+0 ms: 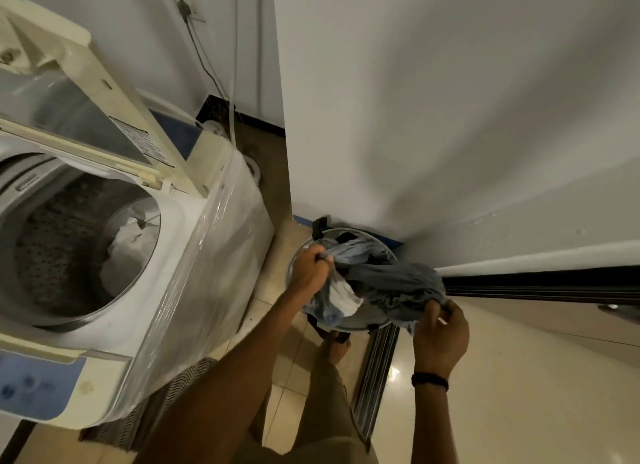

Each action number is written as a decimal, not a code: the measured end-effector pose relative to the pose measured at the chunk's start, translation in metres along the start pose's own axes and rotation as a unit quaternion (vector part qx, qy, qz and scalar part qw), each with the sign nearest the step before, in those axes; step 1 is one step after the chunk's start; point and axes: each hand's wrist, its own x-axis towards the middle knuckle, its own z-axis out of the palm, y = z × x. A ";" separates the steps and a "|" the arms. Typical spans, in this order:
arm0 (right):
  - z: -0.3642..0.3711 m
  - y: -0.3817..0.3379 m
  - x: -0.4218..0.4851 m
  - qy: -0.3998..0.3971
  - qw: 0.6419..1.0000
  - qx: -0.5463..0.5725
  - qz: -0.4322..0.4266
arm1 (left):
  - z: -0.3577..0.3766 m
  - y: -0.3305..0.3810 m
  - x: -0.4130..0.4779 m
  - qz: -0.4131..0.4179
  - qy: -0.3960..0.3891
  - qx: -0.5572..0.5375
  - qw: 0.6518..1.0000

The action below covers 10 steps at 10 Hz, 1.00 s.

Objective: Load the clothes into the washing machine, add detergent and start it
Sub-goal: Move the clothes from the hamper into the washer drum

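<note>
Bending over the basket (360, 326) on the floor by the wall, this person's got both hands in the laundry. Left hand (310, 269) is fisted tight on a bunch of bluish cloth near the basket's far rim, right hand (441, 335) pinches the grey garment (398, 283) at the near rim, probably so the whole tangle lifts out in one go. The washer (114, 266) sits just to the left, lid (76, 110) propped up, something white (128, 252) already in the drum, so it's a short swing over. Detergent and start look still to come, I'd guess.
</note>
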 end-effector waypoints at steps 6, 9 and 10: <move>-0.078 -0.146 -0.078 -0.235 0.869 0.436 0.009 | -0.071 0.114 -0.133 0.126 -0.134 -0.083 0.979; -0.012 -0.172 -0.119 -0.353 0.912 0.206 -0.033 | -0.192 0.160 -0.180 0.059 -0.117 -0.556 0.821; 0.018 -0.183 -0.149 -0.567 0.782 0.230 0.115 | -0.247 0.157 -0.200 0.057 -0.060 -0.568 0.819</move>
